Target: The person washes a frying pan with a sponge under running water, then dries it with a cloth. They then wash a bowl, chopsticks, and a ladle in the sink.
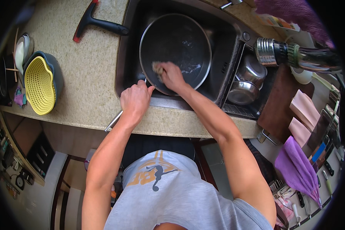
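A wide dark frying pan [172, 43] with a pale metal rim rests in the large basin of the sink [129, 57]. Wet, shiny patches show on the right of its inner surface. Over the counter's front edge, my left hand [135, 97] is closed around the pan's metal handle [114, 120], whose end sticks out below my wrist. Inside the pan, at its near left side, my right hand [172, 76] pinches a tan scrubbing pad [158, 69] against the surface. The fingers partly hide the pad.
Left of the sink lies a black-handled squeegee [103, 24]. A yellow colander [39, 86] sits nested in a dark bowl [59, 77]. Metal pots [243, 92] fill the small right basin, under a chrome faucet [267, 52]. A brown cutting board [276, 106] and purple towel [297, 169] are at right.
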The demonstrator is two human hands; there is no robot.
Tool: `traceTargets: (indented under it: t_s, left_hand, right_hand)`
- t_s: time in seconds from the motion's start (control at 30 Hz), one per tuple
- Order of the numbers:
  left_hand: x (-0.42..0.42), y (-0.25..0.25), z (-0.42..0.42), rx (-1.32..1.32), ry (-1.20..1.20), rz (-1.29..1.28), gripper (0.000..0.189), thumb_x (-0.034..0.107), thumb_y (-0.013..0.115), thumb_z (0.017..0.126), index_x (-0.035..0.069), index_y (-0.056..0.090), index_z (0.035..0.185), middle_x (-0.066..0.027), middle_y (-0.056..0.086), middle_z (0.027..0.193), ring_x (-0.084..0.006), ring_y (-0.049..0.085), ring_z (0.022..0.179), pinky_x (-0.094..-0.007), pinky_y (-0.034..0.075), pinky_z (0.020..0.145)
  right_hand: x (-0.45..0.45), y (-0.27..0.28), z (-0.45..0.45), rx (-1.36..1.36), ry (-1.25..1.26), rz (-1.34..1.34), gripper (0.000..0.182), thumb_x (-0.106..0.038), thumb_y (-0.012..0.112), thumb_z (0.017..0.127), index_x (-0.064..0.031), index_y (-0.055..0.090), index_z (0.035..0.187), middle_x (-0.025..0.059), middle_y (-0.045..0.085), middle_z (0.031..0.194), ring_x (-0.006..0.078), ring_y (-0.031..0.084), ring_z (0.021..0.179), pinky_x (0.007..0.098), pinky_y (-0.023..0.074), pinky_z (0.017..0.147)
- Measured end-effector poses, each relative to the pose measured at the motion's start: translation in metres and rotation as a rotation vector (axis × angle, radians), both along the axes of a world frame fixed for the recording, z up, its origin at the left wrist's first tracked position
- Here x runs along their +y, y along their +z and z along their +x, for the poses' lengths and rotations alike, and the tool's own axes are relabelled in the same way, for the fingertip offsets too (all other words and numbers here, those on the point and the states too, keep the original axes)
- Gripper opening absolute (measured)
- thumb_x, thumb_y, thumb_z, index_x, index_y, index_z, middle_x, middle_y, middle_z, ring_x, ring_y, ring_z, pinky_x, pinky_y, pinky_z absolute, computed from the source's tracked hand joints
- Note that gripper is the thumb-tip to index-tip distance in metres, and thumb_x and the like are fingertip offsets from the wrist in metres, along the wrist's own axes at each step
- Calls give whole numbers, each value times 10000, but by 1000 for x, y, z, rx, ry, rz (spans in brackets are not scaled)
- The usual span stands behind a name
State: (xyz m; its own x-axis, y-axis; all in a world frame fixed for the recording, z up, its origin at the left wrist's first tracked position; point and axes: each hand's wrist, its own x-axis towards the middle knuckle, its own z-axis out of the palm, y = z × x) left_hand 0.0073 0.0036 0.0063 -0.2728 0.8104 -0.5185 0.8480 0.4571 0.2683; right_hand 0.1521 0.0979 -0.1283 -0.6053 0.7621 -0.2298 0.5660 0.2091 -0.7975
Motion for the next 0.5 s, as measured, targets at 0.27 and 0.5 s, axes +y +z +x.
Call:
traceTargets:
  t_s: [0.27,0.5]
  left_hand:
    - [1,1,0,15,10,-22,431,425,621,930,6,603,830,-207,665,669,-396,681,650,-478,550,587]
    - [3,4,0,-1,24,-32,442,432,626,925,6,607,812,-215,665,671,-402,680,657,-478,550,591]
  right_hand:
    - [70,-22,-12,-272,18,223,376,-24,543,820,-156,699,1135,206,631,1077,409,656,946,482,531,872]
    - [67,-38,-16,-272,1,199,385,-13,550,808,-150,698,1136,207,631,1039,391,668,935,480,545,841]
